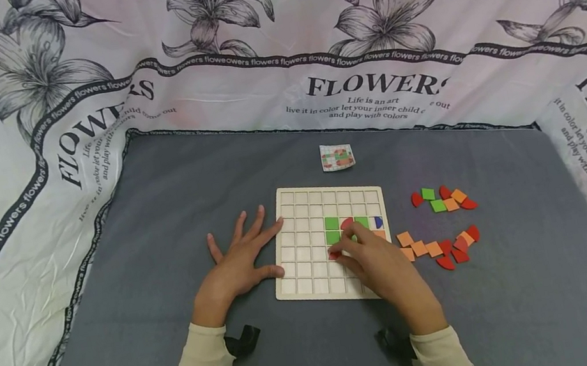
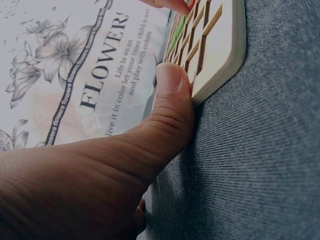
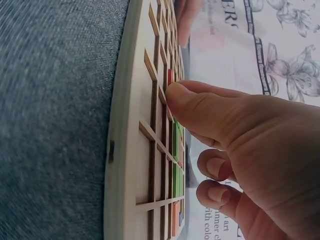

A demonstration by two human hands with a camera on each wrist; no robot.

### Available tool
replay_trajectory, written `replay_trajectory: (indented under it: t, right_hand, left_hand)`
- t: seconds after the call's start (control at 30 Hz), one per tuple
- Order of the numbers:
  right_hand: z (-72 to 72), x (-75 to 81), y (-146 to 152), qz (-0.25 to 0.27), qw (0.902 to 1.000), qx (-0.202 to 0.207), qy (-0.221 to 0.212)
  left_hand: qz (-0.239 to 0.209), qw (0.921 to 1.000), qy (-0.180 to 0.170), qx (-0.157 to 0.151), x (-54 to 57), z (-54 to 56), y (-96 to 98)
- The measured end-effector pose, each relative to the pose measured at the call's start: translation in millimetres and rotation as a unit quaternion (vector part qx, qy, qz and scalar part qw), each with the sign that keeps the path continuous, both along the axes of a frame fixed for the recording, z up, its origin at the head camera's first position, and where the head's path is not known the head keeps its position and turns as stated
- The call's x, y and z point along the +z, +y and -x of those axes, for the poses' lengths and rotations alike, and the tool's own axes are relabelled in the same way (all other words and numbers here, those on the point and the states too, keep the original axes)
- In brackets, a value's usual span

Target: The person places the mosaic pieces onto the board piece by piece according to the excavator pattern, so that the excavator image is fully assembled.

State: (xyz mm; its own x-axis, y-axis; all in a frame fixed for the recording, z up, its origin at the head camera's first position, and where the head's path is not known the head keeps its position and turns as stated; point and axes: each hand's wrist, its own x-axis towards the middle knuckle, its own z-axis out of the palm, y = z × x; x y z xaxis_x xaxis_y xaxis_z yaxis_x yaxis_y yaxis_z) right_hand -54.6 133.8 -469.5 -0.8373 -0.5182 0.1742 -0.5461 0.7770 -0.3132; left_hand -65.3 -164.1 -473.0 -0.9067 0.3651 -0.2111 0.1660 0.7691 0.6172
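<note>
- Head view: got the board (image 1: 304,270) lying on the gray cloth (image 1: 162,231), between both hands, with the card (image 1: 338,157) just beyond. Bracing the board's left edge with the left hand (image 1: 238,257), fingers and thumb spread wide. Pinching a red piece (image 1: 334,256) with the right hand (image 1: 381,262), low over the grid, near the green squares (image 1: 331,223).
- Same view, worries: could knock those green squares out of line by dragging the fingertips too low. Could also nudge the loose orange squares (image 1: 418,248) just right of the board, with that hand so close by.
- Left wrist view: pressing with the thumb (image 2: 170,100) at the board's edge, near a corner. Might get the board skidding on the cloth by easing off there mid-push, I'd say. Looks like pale wood, rounded at the corner, with thin ridges around shallow square cells.
- Right wrist view: pinching the red piece between thumb and finger, with only a sliver showing past the thumb tip. Can't tell if seated in a cell or just above. Might end up crooked across a ridge if released off-line. Looks thin, flat and bright red; can't make out the full outline.
</note>
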Motion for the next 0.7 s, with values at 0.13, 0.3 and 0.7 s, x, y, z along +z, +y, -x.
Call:
replay_trajectory:
  t: [0.13,0.3,0.7]
  right_hand:
    - [0.1,0.2,1,0.0,1.0,-0.001,0.003]
    - [-0.3,2.3,5,0.012,0.9999,-0.002,-0.005]
    - [-0.7,7.0,41,0.043,0.9972,-0.059,-0.012]
  left_hand:
    - [-0.001,1.0,0.0,0.0,-0.4,-0.2,-0.2]
    - [-0.005,1.0,0.002,-0.001,-0.2,0.0,-0.5]
    - [0.003,1.0,0.008,-0.001,-1.5,-0.3,0.0]
